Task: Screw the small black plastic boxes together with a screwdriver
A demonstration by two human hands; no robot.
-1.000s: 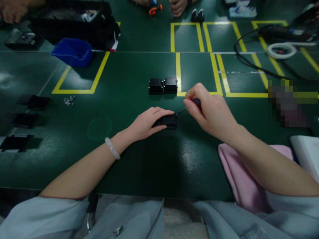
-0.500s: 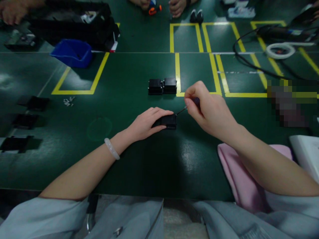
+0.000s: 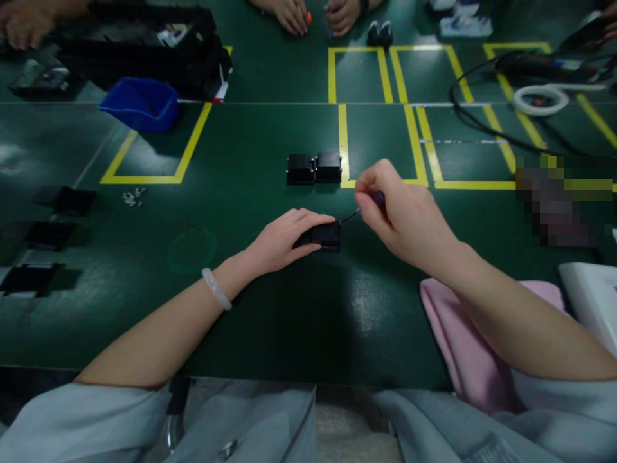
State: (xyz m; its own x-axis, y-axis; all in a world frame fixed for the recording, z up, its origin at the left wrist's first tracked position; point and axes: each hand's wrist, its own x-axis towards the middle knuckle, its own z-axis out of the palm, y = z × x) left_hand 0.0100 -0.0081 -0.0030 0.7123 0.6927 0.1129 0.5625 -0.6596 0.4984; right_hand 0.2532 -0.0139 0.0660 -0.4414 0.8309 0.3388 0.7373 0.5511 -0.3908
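My left hand (image 3: 284, 241) grips a small black box-shaped part (image 3: 328, 235) on the green table, thumb along its near side and fingers along its far side. In my right hand (image 3: 398, 209) is a screwdriver (image 3: 350, 216), its dark handle mostly hidden by the fingers. The thin shaft slants down to the left, and its tip meets the box's far right corner. Just beyond stand two similar black boxes, a left one (image 3: 299, 168) and a right one (image 3: 328, 166), side by side with small metal screws at their ends.
Loose screws (image 3: 133, 197) lie at the left, beyond several flat black parts (image 3: 49, 235). A blue bin (image 3: 139, 104) stands near a large black tray (image 3: 139, 48). A pink cloth (image 3: 463, 328) lies under my right forearm. Another person's hands (image 3: 292, 16) rest at the far edge.
My right hand has shifted very slightly with the screwdriver, whose tip stays at the box's corner. Across the table, a person's hand now covers most of the orange-and-blue item.
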